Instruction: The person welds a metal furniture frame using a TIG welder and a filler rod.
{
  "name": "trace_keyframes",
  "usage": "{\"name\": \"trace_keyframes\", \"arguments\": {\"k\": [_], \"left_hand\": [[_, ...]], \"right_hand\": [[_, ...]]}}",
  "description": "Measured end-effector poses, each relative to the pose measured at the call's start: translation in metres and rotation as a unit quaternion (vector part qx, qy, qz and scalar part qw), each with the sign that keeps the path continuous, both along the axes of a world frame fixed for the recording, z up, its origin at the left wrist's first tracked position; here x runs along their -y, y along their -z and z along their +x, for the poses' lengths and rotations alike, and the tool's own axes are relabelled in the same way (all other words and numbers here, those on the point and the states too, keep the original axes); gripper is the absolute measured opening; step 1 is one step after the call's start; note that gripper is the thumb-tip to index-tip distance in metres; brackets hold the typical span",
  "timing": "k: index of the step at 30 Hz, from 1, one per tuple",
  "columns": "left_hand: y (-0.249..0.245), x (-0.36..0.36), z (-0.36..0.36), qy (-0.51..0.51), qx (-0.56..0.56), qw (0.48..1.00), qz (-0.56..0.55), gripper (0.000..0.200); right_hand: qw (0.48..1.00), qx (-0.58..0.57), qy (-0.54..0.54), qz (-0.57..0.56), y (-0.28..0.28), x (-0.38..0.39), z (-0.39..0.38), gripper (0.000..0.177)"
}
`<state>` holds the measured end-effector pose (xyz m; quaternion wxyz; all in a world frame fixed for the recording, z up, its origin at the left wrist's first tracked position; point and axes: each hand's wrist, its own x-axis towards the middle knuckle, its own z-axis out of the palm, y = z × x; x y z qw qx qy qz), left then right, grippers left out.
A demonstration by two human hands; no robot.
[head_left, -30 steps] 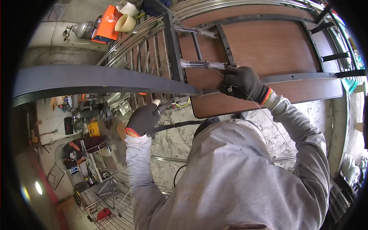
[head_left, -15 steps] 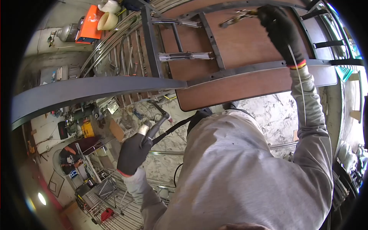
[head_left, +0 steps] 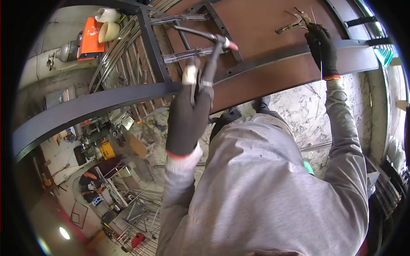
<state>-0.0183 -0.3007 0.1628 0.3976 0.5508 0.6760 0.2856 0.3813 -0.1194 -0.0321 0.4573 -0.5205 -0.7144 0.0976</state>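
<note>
My left hand [head_left: 188, 121], in a dark glove, is closed around the handle of a TIG welding torch [head_left: 210, 64]. The torch's pink nozzle points right, above the dark metal frame [head_left: 273, 59]. My gloved right hand [head_left: 323, 51] is closed at the frame's right part. From it a brass-coloured clamp [head_left: 291, 26], perhaps a ground clamp, sticks out to the left. A thin filler rod [head_left: 313, 16] runs through the same hand, down along the forearm. Behind the frame lies a brown board [head_left: 256, 27].
An orange machine [head_left: 91, 38] and a gas cylinder [head_left: 67, 53] stand at upper left, beside long metal rods [head_left: 115, 55]. A person [head_left: 89, 187] is at lower left near a metal rack [head_left: 136, 230]. The curved frame bar [head_left: 94, 100] extends left.
My left hand has risen up and right with the torch, from below the frame to over it. My right hand has come down slightly with the clamp and rod.
</note>
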Motion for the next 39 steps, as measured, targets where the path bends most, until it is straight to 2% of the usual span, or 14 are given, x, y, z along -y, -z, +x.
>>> {"name": "trace_keyframes", "arguments": {"k": [1,2,6,8,9,11,13,14,16,17,19,23,31,39], "left_hand": [[-0.002,-0.017,0.004,-0.043,0.029,0.997,-0.058,0.056],[0.0,-0.031,0.007,-0.086,0.057,0.988,-0.115,0.05],[0.032,-0.059,0.008,-0.123,0.111,0.986,-0.032,0.039],[0.045,-0.067,0.005,-0.12,0.134,0.982,-0.055,0.041],[0.05,-0.068,0.003,-0.126,0.162,0.976,-0.072,0.044],[0.057,-0.065,0.003,-0.126,0.193,0.971,-0.063,0.047],[0.072,-0.066,-0.003,-0.139,0.232,0.96,-0.071,0.039],[0.073,-0.064,-0.004,-0.133,0.229,0.961,-0.08,0.039],[0.072,-0.062,-0.004,-0.119,0.221,0.965,-0.074,0.032],[0.074,-0.063,-0.005,-0.113,0.218,0.967,-0.075,0.032],[0.079,-0.06,-0.007,-0.114,0.197,0.971,-0.08,0.031],[0.082,-0.049,-0.007,-0.107,0.204,0.971,-0.064,0.03],[0.085,-0.053,-0.015,-0.086,0.182,0.974,-0.098,0.025],[0.086,-0.052,-0.008,-0.115,0.179,0.973,-0.092,0.026]], "right_hand": [[0.997,0.052,-0.014,0.049,0.009,0.005,0.004,0.033],[0.998,0.052,-0.02,-0.009,0.011,0.019,0.005,0.042],[0.991,0.127,-0.004,0.03,0.007,0.048,0.0,0.043],[0.991,0.131,0.021,-0.014,-0.011,0.063,-0.001,0.048],[0.991,0.126,0.03,0.032,-0.024,0.068,-0.006,0.044],[0.989,-0.065,0.048,-0.124,-0.042,0.095,-0.029,0.036],[0.965,-0.136,-0.026,-0.221,-0.027,0.117,-0.054,0.029],[0.985,-0.105,-0.093,-0.098,-0.017,0.124,-0.083,0.026],[0.984,-0.075,-0.124,-0.108,-0.024,0.152,-0.145,0.033],[0.995,0.032,-0.098,-0.003,-0.027,0.157,-0.168,0.039],[0.988,-0.041,-0.12,-0.085,-0.011,0.171,-0.203,0.043],[0.994,-0.052,-0.093,-0.036,0.009,0.174,-0.23,0.04],[0.996,0.076,0.019,0.037,0.022,0.141,-0.249,0.033],[0.989,0.143,0.013,0.024,0.022,0.13,-0.248,0.038]]}}
